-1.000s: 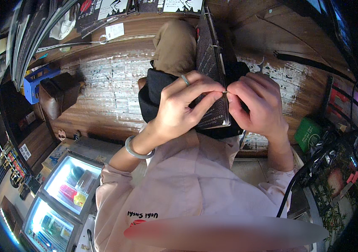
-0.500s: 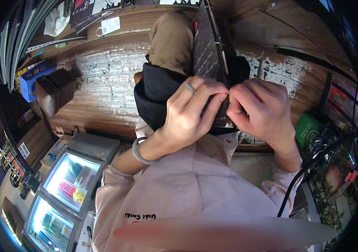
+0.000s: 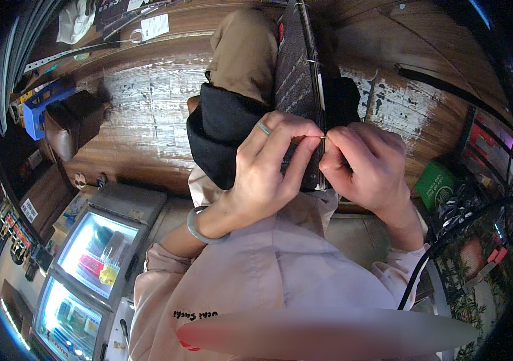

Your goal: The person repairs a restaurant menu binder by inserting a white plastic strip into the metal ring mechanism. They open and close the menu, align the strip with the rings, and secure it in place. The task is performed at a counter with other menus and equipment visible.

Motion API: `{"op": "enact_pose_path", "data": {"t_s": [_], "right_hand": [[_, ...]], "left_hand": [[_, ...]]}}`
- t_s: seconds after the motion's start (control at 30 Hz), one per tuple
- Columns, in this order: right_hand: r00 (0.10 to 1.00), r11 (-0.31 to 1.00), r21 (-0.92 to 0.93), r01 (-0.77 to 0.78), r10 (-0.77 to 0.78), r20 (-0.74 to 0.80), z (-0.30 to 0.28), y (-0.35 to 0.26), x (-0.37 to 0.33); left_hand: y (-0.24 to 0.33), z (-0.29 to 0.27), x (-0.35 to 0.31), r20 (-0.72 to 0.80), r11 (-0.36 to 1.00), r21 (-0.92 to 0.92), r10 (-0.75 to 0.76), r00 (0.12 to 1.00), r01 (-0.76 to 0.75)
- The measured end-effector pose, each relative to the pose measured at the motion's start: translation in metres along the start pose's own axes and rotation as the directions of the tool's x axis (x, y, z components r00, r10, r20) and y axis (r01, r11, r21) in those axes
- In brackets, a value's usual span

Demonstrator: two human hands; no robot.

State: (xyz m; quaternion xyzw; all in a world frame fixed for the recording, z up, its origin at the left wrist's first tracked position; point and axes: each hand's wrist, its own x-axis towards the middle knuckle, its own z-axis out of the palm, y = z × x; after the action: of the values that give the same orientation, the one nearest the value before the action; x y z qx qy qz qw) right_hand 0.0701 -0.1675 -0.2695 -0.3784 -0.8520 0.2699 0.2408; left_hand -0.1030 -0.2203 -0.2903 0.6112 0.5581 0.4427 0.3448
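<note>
A dark book-like binder [image 3: 297, 84] with pale printed lettering stands on edge between my knees, its narrow bound side facing up. Over its near end, my left hand [image 3: 268, 165] pinches a tiny thin piece [image 3: 322, 138], like a wire or cord end, between thumb and forefinger. Closed around the other end of that piece is my right hand [image 3: 369, 165], its thumb and forefinger almost meeting the left fingertips. The piece is too small to name surely. Farther along the bound edge, a small pale loop [image 3: 312, 60] shows.
To the left are a brown leather stool [image 3: 73, 123], a blue crate [image 3: 43, 108] and a lit glass-door fridge [image 3: 97, 253]. A green bag [image 3: 435, 185] and a black cable [image 3: 443, 237] lie on the right. A wooden shelf with papers [image 3: 155, 27] runs along the far side.
Both hands have shifted slightly left in the picture, along with the binder, as the view moved a little. The fingertip pinch over the bound edge stays the same.
</note>
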Motion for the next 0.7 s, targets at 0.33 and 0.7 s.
{"op": "enact_pose_path", "data": {"t_s": [0.33,0.7], "right_hand": [[0.988,1.0,-0.019,-0.003,0.0,-0.157,0.013,-0.001,-0.007],[0.94,0.976,0.14,-0.164,0.198,-0.279,0.014,0.004,-0.028]], "left_hand": [[0.0,0.002,-0.006,-0.059,0.998,-0.027,-0.061,0.996,0.059],[-0.004,0.009,0.007,0.008,0.994,-0.039,0.099,0.995,-0.098]]}}
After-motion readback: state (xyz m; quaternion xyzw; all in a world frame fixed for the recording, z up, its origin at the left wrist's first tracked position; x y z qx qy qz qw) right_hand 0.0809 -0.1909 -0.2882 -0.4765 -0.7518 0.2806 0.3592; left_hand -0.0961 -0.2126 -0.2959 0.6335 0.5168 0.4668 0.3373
